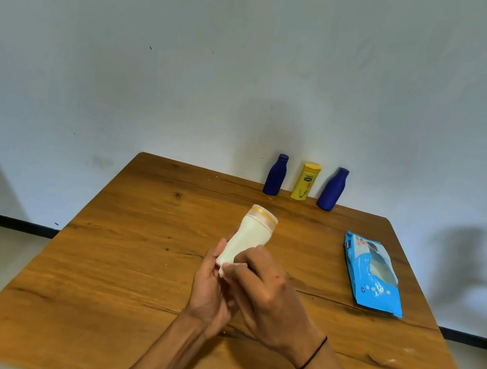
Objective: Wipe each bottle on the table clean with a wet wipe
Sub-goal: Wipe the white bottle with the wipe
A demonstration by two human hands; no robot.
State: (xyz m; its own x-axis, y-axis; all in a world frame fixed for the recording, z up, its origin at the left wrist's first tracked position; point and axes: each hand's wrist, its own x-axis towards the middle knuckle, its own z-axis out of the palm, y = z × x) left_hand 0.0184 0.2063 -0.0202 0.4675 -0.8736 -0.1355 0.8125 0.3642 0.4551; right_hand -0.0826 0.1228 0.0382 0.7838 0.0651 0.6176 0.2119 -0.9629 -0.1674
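We hold the white bottle (251, 237) above the middle of the surface (117, 260), tilted with its cap end pointing away and up toward the far wall. Our left hand (211, 287) grips the bottle's lower end from the left, fingers curled around its base; we judge this grip serves to steady the bottle and leave most of its body exposed for wiping. Our right hand (265, 285) is closed on a wet wipe (228, 269), pressing it against the bottle's lower right side; only a small white fold shows between the fingers, so how much of the wipe is bunched inside the hand is unclear.

Both forearms come in from the near edge and converge, wrists slightly bent toward each other, right hand overlapping the left. A thin black band (313, 354) sits on the right wrist.

Three more bottles stand upright in a row at the far edge near the wall: a blue bottle (276, 175), a yellow bottle (306, 181) and a second blue bottle (333, 189), close together and well apart from our hands. The wipes pack (372, 274) lies flat to the right, within reach of the right hand, presumably placed so that fresh wipes can be drawn without releasing the bottle.
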